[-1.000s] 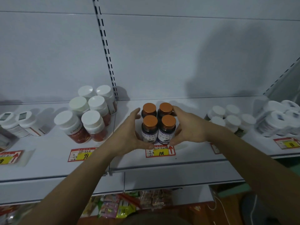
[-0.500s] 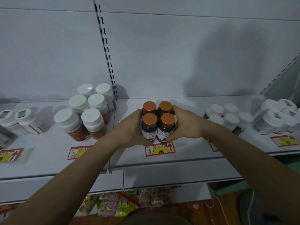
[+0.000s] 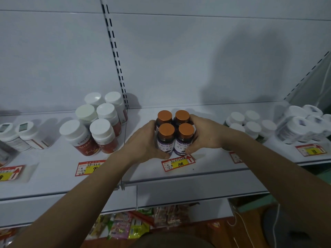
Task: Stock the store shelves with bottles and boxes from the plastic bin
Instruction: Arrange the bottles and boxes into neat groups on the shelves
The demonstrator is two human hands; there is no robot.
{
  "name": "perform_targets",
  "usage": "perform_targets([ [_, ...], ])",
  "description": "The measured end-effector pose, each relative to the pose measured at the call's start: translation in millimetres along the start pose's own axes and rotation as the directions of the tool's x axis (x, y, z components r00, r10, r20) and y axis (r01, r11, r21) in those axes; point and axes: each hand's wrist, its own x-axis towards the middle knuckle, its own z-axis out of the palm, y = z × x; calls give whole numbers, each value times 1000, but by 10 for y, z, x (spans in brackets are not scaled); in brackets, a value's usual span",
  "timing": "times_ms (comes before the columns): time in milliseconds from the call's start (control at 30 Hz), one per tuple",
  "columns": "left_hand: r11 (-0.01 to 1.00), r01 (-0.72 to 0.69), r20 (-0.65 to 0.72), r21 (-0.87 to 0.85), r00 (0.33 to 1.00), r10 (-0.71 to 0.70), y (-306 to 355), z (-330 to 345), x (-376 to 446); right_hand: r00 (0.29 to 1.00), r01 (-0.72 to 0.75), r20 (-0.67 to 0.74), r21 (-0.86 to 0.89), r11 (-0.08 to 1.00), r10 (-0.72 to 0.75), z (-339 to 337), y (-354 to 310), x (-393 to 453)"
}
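Since the earlier frame, our left hand (image 3: 145,142) and right hand (image 3: 206,135) have closed in, fingers clamped around four orange-capped bottles (image 3: 174,134) behind the price tag (image 3: 178,162).

Between my two hands I count four orange-capped bottles (image 3: 175,133). Left of them stand six red-labelled bottles (image 3: 97,122) with white caps, and farther left two white bottles (image 3: 21,136). Right of the orange-capped ones are six small white-capped bottles (image 3: 250,123). Five price tags (image 3: 178,162) lie along the shelf front.
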Motion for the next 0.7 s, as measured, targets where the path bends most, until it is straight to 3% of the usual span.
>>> perform_targets([
  [200,1000,13,22,17,1000,-13,55,-36,-38,1000,-27,5,-29,999,27,-20,-28,-26],
  [267,998,19,84,60,996,-24,75,-88,-56,999,-47,16,-118,992,49,-88,-53,-65],
  [400,923,62,171,381,976,-136,156,-234,-204,999,-52,-32,-410,911,42,-354,-181,-200],
  [533,854,24,104,520,990,-92,327,-434,-428,999,-1,-38,-587,810,-26,-614,-421,-334],
  [700,779,-1,-61,627,997,50,509,-911,-750,982,127,-46,-571,811,-186,-720,-728,-290],
])
